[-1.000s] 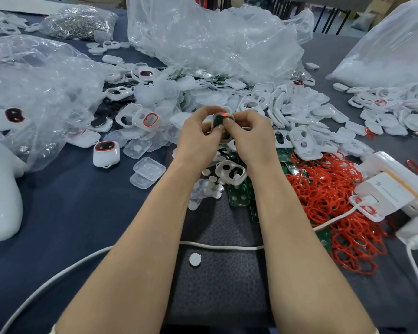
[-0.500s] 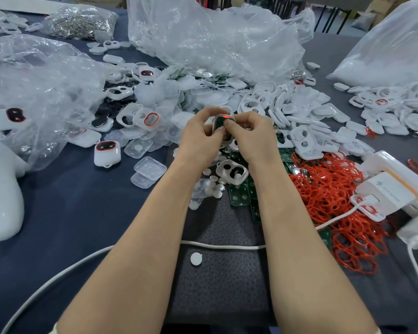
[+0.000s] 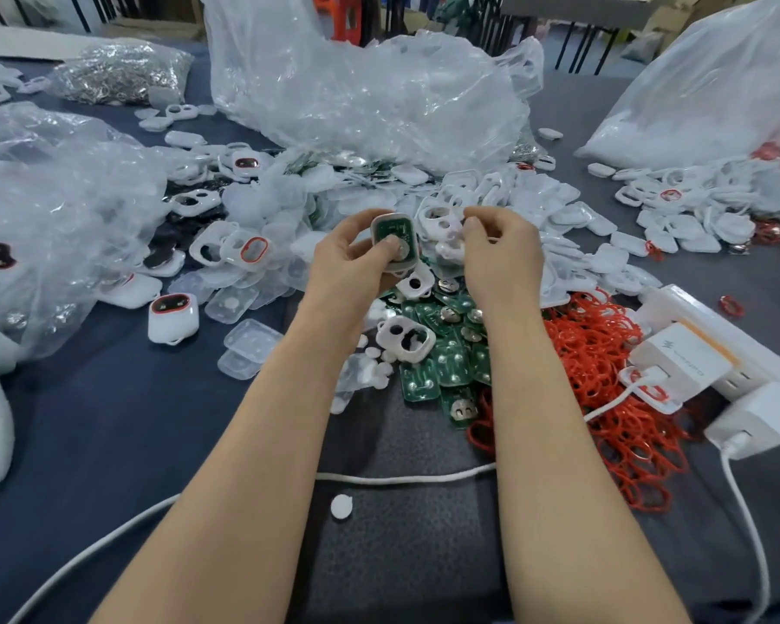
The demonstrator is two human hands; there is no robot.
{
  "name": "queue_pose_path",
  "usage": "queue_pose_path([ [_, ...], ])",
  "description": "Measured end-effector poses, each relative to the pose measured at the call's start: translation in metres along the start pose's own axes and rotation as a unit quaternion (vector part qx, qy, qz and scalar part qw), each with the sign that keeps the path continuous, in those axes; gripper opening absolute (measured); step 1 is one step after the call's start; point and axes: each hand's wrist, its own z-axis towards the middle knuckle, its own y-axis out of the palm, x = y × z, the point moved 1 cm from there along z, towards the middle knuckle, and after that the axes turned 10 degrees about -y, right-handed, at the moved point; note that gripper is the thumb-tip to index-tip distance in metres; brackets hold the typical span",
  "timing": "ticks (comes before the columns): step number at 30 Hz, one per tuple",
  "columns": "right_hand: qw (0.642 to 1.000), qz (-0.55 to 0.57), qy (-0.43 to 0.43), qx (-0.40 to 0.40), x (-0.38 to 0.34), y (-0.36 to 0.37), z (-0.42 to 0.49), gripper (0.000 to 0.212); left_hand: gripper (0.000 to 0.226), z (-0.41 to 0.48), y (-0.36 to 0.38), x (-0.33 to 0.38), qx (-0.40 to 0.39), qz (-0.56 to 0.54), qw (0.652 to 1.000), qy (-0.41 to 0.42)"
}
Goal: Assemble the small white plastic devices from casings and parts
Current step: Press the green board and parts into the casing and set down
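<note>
The left hand (image 3: 356, 268) gripped the casing (image 3: 399, 263) at centre frame, thumb pressed on its green board (image 3: 390, 227). It looked light, stiff and slick, best held by its edges. The right hand (image 3: 500, 254) was curled just beside it; whether it pinched anything couldn't be told.

White power strip (image 3: 712, 326) at right of counter (image 3: 109, 421), white adapter (image 3: 681, 362) seated on it. White cable (image 3: 406, 479) crosses dark mat (image 3: 401, 556).
</note>
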Motion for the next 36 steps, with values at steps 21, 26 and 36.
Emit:
queue_pose_path([
  [21,0.969,-0.224,0.005,-0.106,0.044,-0.049,0.039,0.029,0.017,0.032,0.099,0.004,-0.009,-0.134,0.985,-0.11],
  [26,0.988,-0.117,-0.025,-0.1,0.039,-0.065,0.037,0.022,0.029,0.038,0.095,0.012,-0.014,-0.167,0.982,-0.092],
  [36,0.965,-0.235,0.09,-0.068,0.064,-0.064,0.04,0.039,0.023,0.033,0.105,0.005,-0.03,-0.126,0.987,-0.095],
])
